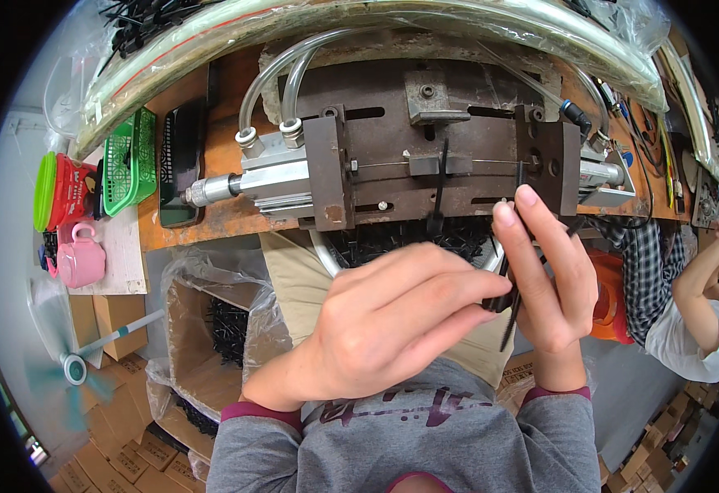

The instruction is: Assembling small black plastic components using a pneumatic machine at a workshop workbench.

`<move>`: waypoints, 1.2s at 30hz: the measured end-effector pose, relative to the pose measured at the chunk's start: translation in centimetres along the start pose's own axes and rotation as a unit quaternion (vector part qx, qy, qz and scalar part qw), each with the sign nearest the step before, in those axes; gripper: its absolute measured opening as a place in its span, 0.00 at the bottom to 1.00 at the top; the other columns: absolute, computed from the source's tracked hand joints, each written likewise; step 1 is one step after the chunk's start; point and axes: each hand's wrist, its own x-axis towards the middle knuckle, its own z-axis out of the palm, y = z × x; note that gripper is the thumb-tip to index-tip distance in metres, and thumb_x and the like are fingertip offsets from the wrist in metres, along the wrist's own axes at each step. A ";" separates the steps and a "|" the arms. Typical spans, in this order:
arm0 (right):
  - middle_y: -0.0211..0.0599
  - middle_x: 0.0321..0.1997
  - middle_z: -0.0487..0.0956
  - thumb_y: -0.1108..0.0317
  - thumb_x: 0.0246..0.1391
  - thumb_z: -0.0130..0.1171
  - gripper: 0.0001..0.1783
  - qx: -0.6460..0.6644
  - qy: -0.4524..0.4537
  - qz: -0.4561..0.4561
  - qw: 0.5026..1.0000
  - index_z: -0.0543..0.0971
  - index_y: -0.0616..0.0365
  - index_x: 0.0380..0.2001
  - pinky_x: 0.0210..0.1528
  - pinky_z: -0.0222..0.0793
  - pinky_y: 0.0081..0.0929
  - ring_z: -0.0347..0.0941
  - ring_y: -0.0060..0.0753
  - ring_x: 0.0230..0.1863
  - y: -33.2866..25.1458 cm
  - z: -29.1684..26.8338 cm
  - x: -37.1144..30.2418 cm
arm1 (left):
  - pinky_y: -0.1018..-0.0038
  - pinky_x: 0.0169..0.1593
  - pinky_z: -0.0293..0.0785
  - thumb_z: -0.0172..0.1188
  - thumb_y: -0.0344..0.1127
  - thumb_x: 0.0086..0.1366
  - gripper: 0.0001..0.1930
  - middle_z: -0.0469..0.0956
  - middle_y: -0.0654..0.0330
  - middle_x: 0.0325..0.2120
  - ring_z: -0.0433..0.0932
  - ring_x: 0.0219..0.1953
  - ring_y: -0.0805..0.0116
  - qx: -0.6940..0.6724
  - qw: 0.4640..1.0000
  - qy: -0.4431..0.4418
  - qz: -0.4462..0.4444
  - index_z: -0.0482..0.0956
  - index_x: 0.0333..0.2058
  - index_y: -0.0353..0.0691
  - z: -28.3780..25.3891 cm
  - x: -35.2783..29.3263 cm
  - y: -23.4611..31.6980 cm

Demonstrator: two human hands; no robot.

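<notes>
Both my hands meet in front of a brown metal fixture [392, 193]. The fingers of my left hand [392, 316] are pinched on a small black part with a thin stem [507, 324], whose exact kind I cannot make out. My right hand [555, 275] touches the same part, its fingers closed around slim black pieces; one thin black rod [520, 174] sticks up past the fingertips. Another slim black piece [439, 191] lies across the small block at the fixture's middle, its thicker end hanging over the near edge. My palms hide part of what is held.
Silver air cylinders [275, 182] with see-through hoses [289, 78] flank the fixture. Left are a black tray [180, 164], green basket [147, 168] and pink cup [80, 261]. Below stands a plastic-lined carton [191, 329] of black parts, near a fan [74, 369]. Another person [692, 304] sits right.
</notes>
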 end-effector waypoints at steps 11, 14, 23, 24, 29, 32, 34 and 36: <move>0.48 0.36 0.82 0.81 0.45 0.72 0.39 0.518 0.027 0.481 0.707 0.61 0.63 0.58 0.32 0.76 0.18 0.80 0.27 0.29 -1.0 -3.1 -0.4 | 0.76 0.32 0.76 0.69 0.27 0.50 0.14 0.80 0.53 0.51 0.81 0.30 0.68 0.368 0.928 -0.054 0.014 0.81 0.37 0.35 0.9 -0.2 -1.6; 0.40 0.30 0.82 0.81 0.39 0.76 0.43 0.537 0.007 0.483 0.691 0.62 0.62 0.57 0.30 0.70 0.13 0.77 0.21 0.27 -0.9 -3.1 -0.4 | 0.75 0.29 0.73 0.69 0.29 0.51 0.12 0.80 0.55 0.52 0.78 0.24 0.70 0.395 0.917 -0.055 0.014 0.80 0.36 0.37 1.0 0.6 -1.6; 0.23 0.22 0.78 0.81 0.35 0.79 0.39 0.459 -0.053 0.551 0.695 0.66 0.58 0.49 0.20 0.50 0.08 0.64 0.04 0.19 -1.5 -2.8 -0.1 | 0.75 0.30 0.74 0.72 0.30 0.49 0.16 0.82 0.55 0.49 0.79 0.25 0.68 0.360 0.931 -0.051 0.003 0.81 0.38 0.37 0.5 0.4 -1.7; 0.23 0.22 0.78 0.81 0.36 0.79 0.38 0.452 -0.059 0.539 0.708 0.66 0.58 0.49 0.21 0.51 0.08 0.64 0.04 0.20 -1.5 -2.6 -0.4 | 0.74 0.31 0.75 0.72 0.30 0.48 0.17 0.82 0.54 0.48 0.80 0.26 0.67 0.342 0.939 -0.042 0.016 0.81 0.39 0.37 0.6 0.5 -1.9; 0.22 0.28 0.76 0.81 0.42 0.74 0.30 0.486 -0.108 0.483 0.721 0.69 0.58 0.46 0.24 0.52 0.08 0.63 0.04 0.24 -1.5 -2.5 -0.3 | 0.69 0.36 0.79 0.75 0.25 0.41 0.23 0.83 0.52 0.37 0.82 0.33 0.59 0.150 0.986 -0.001 0.066 0.82 0.40 0.35 2.1 0.3 0.1; 0.22 0.28 0.75 0.79 0.46 0.74 0.27 0.575 -0.119 0.467 0.660 0.68 0.59 0.45 0.28 0.57 0.08 0.66 0.05 0.29 -1.4 -1.8 -1.0 | 0.70 0.35 0.78 0.73 0.23 0.41 0.19 0.81 0.55 0.33 0.81 0.32 0.60 0.152 0.985 0.012 0.079 0.84 0.37 0.36 2.3 0.7 0.4; 0.25 0.27 0.77 0.75 0.49 0.73 0.25 0.604 -0.096 0.446 0.654 0.68 0.61 0.45 0.28 0.60 0.11 0.68 0.06 0.29 -1.6 -1.6 -0.6 | 0.72 0.35 0.77 0.73 0.21 0.42 0.17 0.81 0.55 0.32 0.81 0.32 0.62 0.152 0.985 0.026 0.075 0.85 0.36 0.36 1.9 0.4 0.7; 0.30 0.27 0.79 0.71 0.50 0.73 0.24 0.618 -0.063 0.426 0.658 0.68 0.62 0.44 0.29 0.63 0.13 0.68 0.07 0.29 -1.7 -1.7 0.1 | 0.74 0.35 0.76 0.72 0.20 0.44 0.17 0.80 0.57 0.31 0.80 0.33 0.65 0.156 0.985 0.062 0.042 0.84 0.37 0.35 1.6 -0.2 0.7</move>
